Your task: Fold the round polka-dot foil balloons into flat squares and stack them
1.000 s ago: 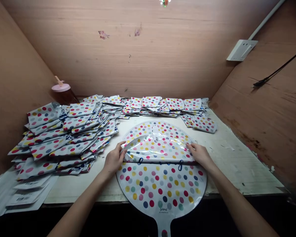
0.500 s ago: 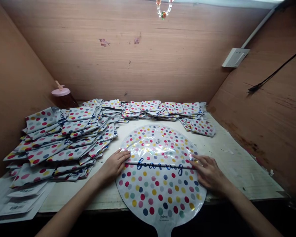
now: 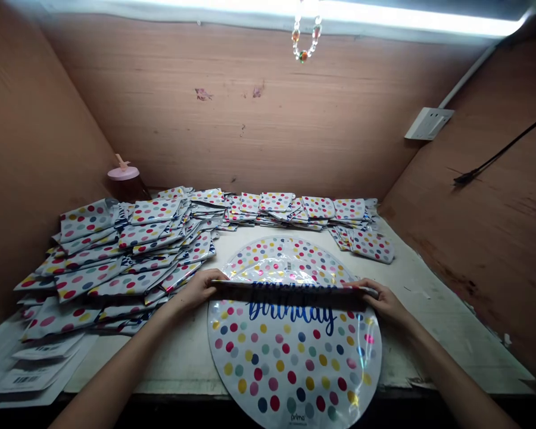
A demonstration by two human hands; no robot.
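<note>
A flat, round foil balloon (image 3: 290,357) with coloured dots and blue "birthday" lettering lies in front of me, its lower part reaching past the table's front edge. Its upper part is partly folded, and the fold line runs straight across, raised a little off the lower part. My left hand (image 3: 203,287) pinches the left end of that fold. At the right end, my right hand (image 3: 381,299) grips the same fold between thumb and fingers. The fold throws a dark shadow over the lettering.
Folded dotted balloons (image 3: 116,256) are piled at the left, and more (image 3: 277,202) line the back wall. White labelled bags (image 3: 31,378) lie at the front left. A cup with a pink lid (image 3: 123,174) stands behind the pile. A switch plate (image 3: 429,124) is on the right wall.
Both hands have lifted the fold's edge off the balloon, uncovering more of the blue lettering. The view has tilted up, so the lamp shows at the top.
</note>
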